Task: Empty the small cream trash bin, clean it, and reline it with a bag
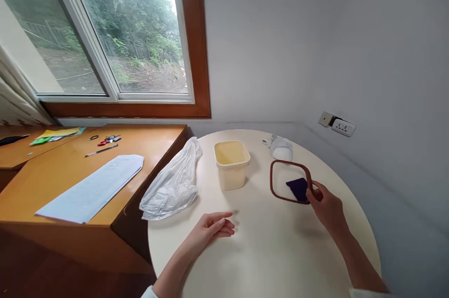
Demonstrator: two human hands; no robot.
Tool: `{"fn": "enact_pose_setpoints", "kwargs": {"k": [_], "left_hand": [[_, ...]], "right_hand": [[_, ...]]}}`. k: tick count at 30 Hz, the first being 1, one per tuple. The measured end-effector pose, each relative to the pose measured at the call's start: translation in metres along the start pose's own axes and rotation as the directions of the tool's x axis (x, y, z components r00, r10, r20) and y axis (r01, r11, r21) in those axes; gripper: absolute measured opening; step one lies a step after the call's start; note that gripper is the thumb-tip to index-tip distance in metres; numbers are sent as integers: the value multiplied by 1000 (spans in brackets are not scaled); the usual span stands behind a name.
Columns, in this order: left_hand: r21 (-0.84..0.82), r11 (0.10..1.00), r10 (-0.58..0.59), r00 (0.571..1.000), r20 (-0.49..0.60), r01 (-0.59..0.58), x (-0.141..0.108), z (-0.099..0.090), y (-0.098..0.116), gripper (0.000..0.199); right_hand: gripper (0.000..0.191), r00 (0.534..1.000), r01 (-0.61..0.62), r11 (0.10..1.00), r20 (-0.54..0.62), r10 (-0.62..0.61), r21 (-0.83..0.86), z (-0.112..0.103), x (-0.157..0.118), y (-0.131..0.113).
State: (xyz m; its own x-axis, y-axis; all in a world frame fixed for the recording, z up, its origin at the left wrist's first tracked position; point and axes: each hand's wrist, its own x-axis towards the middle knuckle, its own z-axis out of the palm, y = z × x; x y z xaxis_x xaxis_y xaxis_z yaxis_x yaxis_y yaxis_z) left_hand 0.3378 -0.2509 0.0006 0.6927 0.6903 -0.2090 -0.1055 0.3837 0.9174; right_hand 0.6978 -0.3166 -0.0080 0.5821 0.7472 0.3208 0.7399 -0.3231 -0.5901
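On the round table (266, 246) stands a cream square bin (232, 177), upright with its top open. My right hand (326, 204) pinches the lower right corner of a brown square ring (272, 181) with rounded corners. The ring is tilted up toward me, and through it I see a dark purple cloth (298, 188) on the table. My left hand (212, 226) hovers in front of the bin, its fingers loosely stretched and holding nothing. Left of the bin lies a crumpled white plastic bag (173, 185).
A small clear bag with something white inside (281, 150) sits at the table's back right. The wooden desk (157, 148) on the left carries papers (94, 188), a pen (101, 150) and keys (109, 140). A wall socket (343, 127) is at the right.
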Motion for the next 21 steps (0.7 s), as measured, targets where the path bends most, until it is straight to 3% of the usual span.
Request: {"fn": "enact_pose_setpoints", "kwargs": {"k": [4,7,18,21], "left_hand": [[28,1000,-6,1000,-1,6,1,-2,-1,41],[34,999,1,1000,-30,0,0,-2,-1,40],[45,999,-4,1000,-19,5,0,0,3,39],[49,999,3,1000,-17,-2,0,0,3,37]], "right_hand": [[47,986,-158,980,36,164,-120,-2,27,43],[47,976,-199,969,61,210,-143,4,30,57],[40,970,-209,967,98,224,-143,6,17,65],[46,969,-216,967,91,229,-136,6,14,64]]}}
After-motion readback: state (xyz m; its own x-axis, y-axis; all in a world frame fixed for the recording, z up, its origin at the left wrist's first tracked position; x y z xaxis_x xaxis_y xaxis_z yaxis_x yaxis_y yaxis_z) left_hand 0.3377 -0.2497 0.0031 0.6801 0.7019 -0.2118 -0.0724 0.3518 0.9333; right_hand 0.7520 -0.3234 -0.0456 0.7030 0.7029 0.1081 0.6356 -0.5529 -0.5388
